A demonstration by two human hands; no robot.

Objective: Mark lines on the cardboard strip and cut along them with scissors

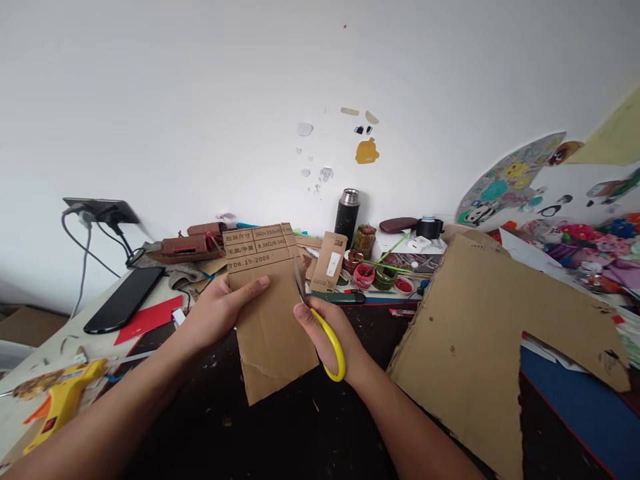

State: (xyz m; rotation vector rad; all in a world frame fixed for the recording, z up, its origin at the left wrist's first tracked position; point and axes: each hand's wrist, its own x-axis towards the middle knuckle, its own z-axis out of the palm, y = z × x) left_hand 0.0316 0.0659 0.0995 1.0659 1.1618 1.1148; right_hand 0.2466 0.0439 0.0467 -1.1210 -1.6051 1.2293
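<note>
My left hand [227, 303] grips the left edge of a brown cardboard piece [275, 340], thumb lying on its printed face. The cardboard is held up at a tilt above the dark table. In my right hand [333, 333] is a pair of yellow-handled scissors [336, 347], its blades pointing away from me along the right edge of the cardboard. One blade shows in front of the sheet; the other is mostly hidden. How far apart the blades are, I cannot tell.
A large cut cardboard sheet [475, 333] lies at right. Behind are open paint jars [364, 275], a black thermos [347, 217] and a green cutter knife [337, 297]. At left lie a yellow glue gun [70, 397], a black phone-like slab [124, 300] and red paper [149, 319].
</note>
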